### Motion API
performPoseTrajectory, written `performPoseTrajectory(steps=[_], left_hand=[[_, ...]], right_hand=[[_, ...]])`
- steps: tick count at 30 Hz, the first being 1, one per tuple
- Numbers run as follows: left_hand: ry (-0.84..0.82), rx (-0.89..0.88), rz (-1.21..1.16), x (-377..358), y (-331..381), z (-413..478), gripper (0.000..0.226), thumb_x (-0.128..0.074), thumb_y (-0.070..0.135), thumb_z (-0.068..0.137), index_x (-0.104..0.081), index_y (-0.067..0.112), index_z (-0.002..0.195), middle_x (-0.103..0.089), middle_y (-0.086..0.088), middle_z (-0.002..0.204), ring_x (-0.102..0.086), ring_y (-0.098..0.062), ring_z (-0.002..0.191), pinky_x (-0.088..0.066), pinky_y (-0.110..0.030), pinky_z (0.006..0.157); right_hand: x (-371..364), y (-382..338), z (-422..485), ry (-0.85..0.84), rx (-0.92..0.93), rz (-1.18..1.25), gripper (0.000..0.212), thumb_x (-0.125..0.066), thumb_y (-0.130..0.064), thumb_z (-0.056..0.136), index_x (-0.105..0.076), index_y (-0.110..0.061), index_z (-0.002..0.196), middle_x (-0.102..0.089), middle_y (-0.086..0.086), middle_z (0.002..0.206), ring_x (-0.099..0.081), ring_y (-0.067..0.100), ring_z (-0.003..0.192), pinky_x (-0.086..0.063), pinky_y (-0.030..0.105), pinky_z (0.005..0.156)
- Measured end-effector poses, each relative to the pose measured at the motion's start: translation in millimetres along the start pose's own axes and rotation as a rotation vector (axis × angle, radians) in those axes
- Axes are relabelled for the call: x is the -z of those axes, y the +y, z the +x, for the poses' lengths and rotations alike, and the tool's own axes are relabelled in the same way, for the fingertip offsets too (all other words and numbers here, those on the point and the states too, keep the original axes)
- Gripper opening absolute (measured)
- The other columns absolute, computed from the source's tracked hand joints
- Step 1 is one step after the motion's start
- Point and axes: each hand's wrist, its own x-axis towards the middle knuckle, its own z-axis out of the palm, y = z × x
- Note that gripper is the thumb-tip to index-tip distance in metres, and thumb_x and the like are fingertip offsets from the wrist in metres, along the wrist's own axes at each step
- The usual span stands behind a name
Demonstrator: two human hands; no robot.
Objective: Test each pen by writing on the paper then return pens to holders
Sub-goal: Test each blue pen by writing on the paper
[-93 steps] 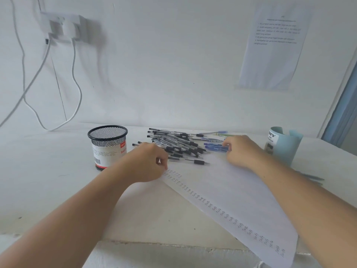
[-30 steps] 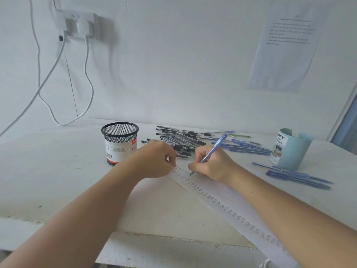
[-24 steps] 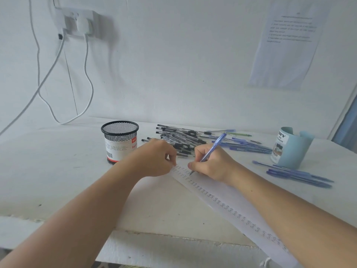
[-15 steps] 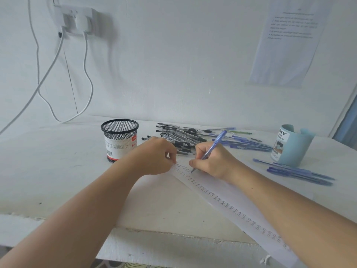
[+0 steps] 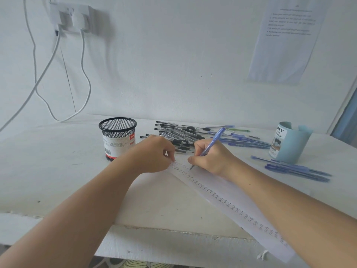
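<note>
My right hand (image 5: pixel 211 158) grips a blue pen (image 5: pixel 216 138) with its tip on the white paper (image 5: pixel 222 192), near the sheet's top corner. The paper's left edge carries rows of small written marks. My left hand (image 5: pixel 154 153), fingers curled, rests on that top corner. Behind the hands lies a pile of black-capped pens (image 5: pixel 177 135). Several blue pens (image 5: pixel 245 141) lie to the right of the pile. A black mesh holder (image 5: pixel 117 138) stands left of the pile, and a light blue holder (image 5: pixel 287 142) stands at the right.
More blue pens (image 5: pixel 295 169) lie on the table in front of the light blue holder. The white table's front edge (image 5: pixel 173 229) is rough. White cables (image 5: pixel 58 78) hang from a wall socket at the upper left. A printed sheet (image 5: pixel 286 39) is stuck on the wall.
Three seconds ago my right hand was reaching among the blue pens; since then it holds one and writes near the paper's top corner. My left hand has stayed on the paper.
</note>
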Motion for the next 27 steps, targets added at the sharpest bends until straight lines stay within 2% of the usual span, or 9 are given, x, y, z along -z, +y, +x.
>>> performPoseTrajectory(steps=[4,8,13,16,18,19,21,22,27], left_hand=[[0.007,-0.011,0.004,0,0,0,0.030,-0.056,0.008,0.081,-0.079,0.028,0.081,-0.052,0.011,0.063,-0.051,-0.008,0.069,-0.043,-0.025,0.062],[0.010,-0.013,0.009,-1,-2,2,0.031,-0.056,0.008,0.081,-0.079,0.029,0.080,-0.052,0.011,0.063,-0.052,-0.013,0.072,-0.041,-0.024,0.060],[0.021,-0.013,0.027,-4,-4,3,0.028,-0.057,0.009,0.081,-0.078,0.027,0.079,-0.055,0.012,0.066,-0.051,-0.005,0.069,-0.043,-0.025,0.060],[0.045,-0.025,0.053,-9,-8,6,0.022,-0.053,0.016,0.076,-0.070,0.030,0.071,-0.057,0.011,0.065,-0.055,-0.010,0.070,-0.057,-0.036,0.067],[0.060,-0.043,0.092,-13,-7,7,0.018,-0.048,0.018,0.072,-0.059,0.029,0.063,-0.055,0.010,0.061,-0.056,-0.017,0.068,-0.059,-0.040,0.065],[0.067,-0.055,0.113,-14,-6,8,0.018,-0.048,0.016,0.072,-0.054,0.027,0.059,-0.053,0.009,0.060,-0.055,-0.018,0.067,-0.058,-0.038,0.063],[0.082,-0.076,0.141,-18,-5,8,0.019,-0.047,0.012,0.073,-0.047,0.024,0.058,-0.053,0.006,0.059,-0.053,-0.021,0.066,-0.054,-0.034,0.060],[0.090,-0.085,0.149,-20,-5,9,0.018,-0.046,0.012,0.072,-0.046,0.023,0.058,-0.053,0.005,0.059,-0.053,-0.022,0.066,-0.052,-0.033,0.059],[0.090,-0.101,0.168,-22,-9,12,0.015,-0.045,0.014,0.071,-0.046,0.022,0.059,-0.053,0.004,0.059,-0.055,-0.025,0.067,-0.053,-0.035,0.059]], right_hand=[[2,3,2,-0.007,-0.003,0.024,0.033,-0.074,-0.003,0.080,-0.048,-0.010,0.061,-0.039,0.007,0.062,-0.036,0.018,0.060,-0.028,0.029,0.058],[1,3,1,0.010,-0.028,0.042,0.041,-0.073,-0.003,0.082,-0.042,-0.017,0.058,-0.041,0.000,0.054,-0.034,0.014,0.050,-0.027,0.026,0.053],[17,-7,0,0.041,-0.128,0.723,0.021,-0.051,-0.014,0.075,-0.037,-0.014,0.059,-0.050,0.013,0.058,-0.033,0.016,0.044,-0.024,0.018,0.045],[35,-18,-3,0.105,-0.197,0.858,0.017,-0.045,-0.002,0.089,-0.047,-0.012,0.076,-0.051,0.013,0.068,-0.035,0.017,0.041,-0.026,0.021,0.042],[50,-22,-7,0.119,-0.223,0.821,0.013,-0.049,-0.003,0.098,-0.057,-0.012,0.097,-0.050,0.008,0.068,-0.031,0.013,0.040,-0.023,0.019,0.039],[58,-23,-10,0.099,-0.227,0.780,0.008,-0.054,-0.011,0.101,-0.060,-0.012,0.105,-0.048,0.005,0.067,-0.027,0.011,0.042,-0.019,0.018,0.039],[71,-22,-17,0.049,-0.227,0.664,0.029,-0.060,-0.035,0.097,-0.065,-0.010,0.111,-0.046,0.001,0.065,-0.023,0.010,0.046,-0.014,0.021,0.042],[77,-21,-20,0.049,-0.217,0.619,0.034,-0.058,-0.039,0.098,-0.067,-0.008,0.111,-0.046,0.000,0.064,-0.024,0.011,0.047,-0.014,0.023,0.043],[93,-6,-43,0.196,-0.189,0.369,0.027,-0.051,-0.021,0.106,-0.068,-0.004,0.092,-0.042,0.002,0.063,-0.028,0.013,0.049,-0.019,0.022,0.043]])
